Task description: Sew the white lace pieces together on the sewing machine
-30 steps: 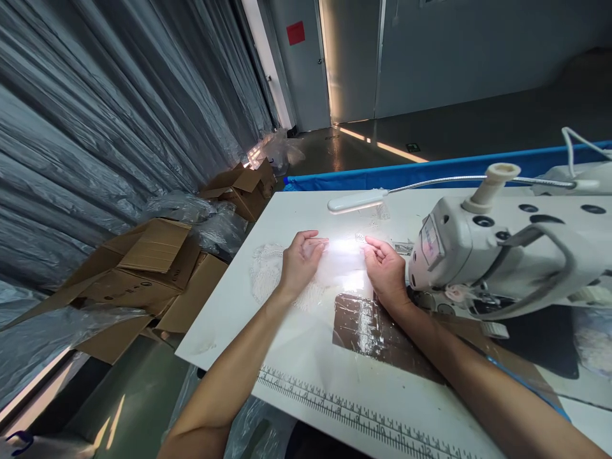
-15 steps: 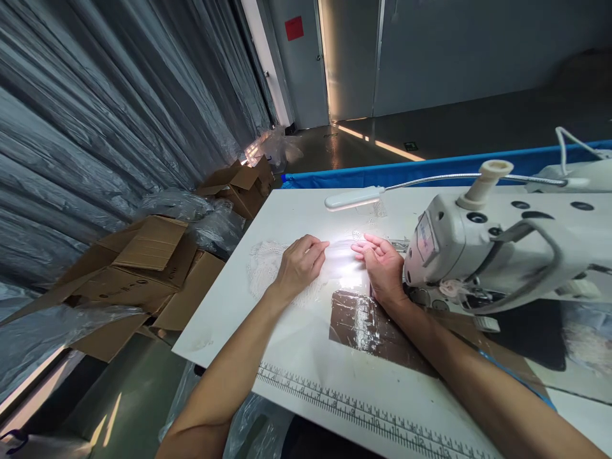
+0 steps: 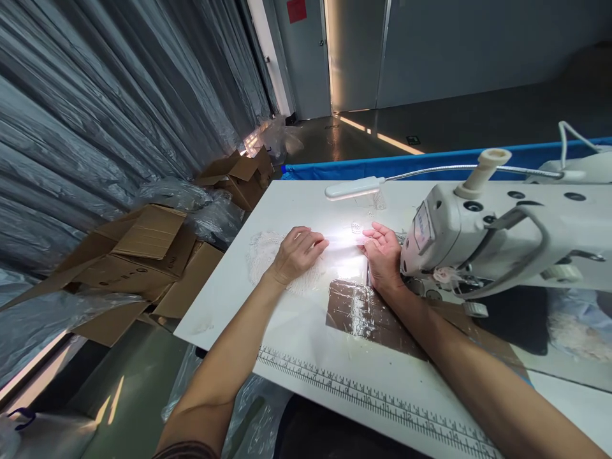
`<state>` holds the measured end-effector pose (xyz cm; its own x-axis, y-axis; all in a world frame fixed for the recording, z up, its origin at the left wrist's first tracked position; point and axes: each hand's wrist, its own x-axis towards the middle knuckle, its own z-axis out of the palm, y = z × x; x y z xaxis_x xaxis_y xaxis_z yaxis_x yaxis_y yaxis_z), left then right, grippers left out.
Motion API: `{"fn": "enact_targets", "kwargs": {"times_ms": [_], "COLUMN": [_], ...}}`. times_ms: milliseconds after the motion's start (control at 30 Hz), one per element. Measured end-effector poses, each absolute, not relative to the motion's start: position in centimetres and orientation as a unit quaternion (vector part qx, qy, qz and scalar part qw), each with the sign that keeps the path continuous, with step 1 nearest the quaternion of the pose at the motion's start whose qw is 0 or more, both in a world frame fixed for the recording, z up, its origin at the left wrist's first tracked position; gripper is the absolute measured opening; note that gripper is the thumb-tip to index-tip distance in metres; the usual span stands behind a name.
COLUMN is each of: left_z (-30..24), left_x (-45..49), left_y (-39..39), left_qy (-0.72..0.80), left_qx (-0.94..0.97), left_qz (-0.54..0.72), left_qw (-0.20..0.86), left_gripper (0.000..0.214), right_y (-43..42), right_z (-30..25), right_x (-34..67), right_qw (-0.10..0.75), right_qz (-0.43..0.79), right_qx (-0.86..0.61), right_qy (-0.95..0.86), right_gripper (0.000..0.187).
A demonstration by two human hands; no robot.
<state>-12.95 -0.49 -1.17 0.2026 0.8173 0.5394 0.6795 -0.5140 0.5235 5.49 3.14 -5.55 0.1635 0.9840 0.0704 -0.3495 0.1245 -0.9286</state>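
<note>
Under the lamp's glare, my left hand [image 3: 297,254] pinches one end of a thin whitish strip [image 3: 345,241], perhaps fabric or elastic; the bright light hides its detail. The other end sits between the thumb and fingers of my right hand [image 3: 384,255], whose outer fingers are partly extended. A heap of white lacy material [image 3: 261,258] lies on the table beside and beneath my left hand. Just right of my right hand stands the head of a white sewing machine [image 3: 425,229].
A lamp [image 3: 354,189] on a bendable neck hangs over the white table [image 3: 291,331]. Brown shiny tape [image 3: 351,309] covers part of the tabletop, and a printed ruler [image 3: 354,389] runs along its front edge. Open cardboard boxes [image 3: 148,245] and clear plastic stand on the left.
The view has shifted slightly. My left hand has turned a little, its fingers lying flatter, while my right hand stays close to the same place. The strip remains between both hands.
</note>
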Motion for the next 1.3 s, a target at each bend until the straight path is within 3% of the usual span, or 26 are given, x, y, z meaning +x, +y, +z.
{"fn": "enact_targets", "kwargs": {"times_ms": [200,467,700,800,900,1067,1300], "left_z": [-1.1,-1.8,-1.9,-1.3,-0.5,0.4,0.0], "left_x": [-12.9,-13.4,-12.5,-11.5,-10.6,-8.7,-7.0], "left_y": [-0.6,-0.3,0.2,0.3,1.0,3.7,5.0], "left_qy": [0.486,0.487,0.512,0.543,0.599,0.529,0.455], "left_qx": [0.749,0.783,0.757,0.731,0.670,0.503,0.418], "left_qz": [0.435,0.387,0.373,0.376,0.436,0.601,0.650], "left_qw": [0.117,0.012,-0.162,-0.169,-0.055,0.325,0.443], "left_gripper": [0.009,0.013,0.020,0.022,0.020,0.012,0.017], "right_y": [2.7,2.8,2.4,2.5,2.8,3.5,4.1], "right_z": [-5.3,-5.8,-5.6,-5.4,-5.3,-5.8,-6.5], "right_x": [5.8,5.9,5.7,5.5,5.2,4.9,5.0], "right_qw": [0.646,0.638,0.641,0.647,0.652,0.655,0.665], "right_qz": [0.502,0.512,0.522,0.521,0.521,0.524,0.518], "right_qx": [-0.394,-0.386,-0.371,-0.374,-0.381,-0.396,-0.410], "right_qy": [-0.420,-0.427,-0.423,-0.412,-0.399,-0.374,-0.348], "right_gripper": [0.043,0.044,0.044,0.043,0.042,0.041,0.041]}}
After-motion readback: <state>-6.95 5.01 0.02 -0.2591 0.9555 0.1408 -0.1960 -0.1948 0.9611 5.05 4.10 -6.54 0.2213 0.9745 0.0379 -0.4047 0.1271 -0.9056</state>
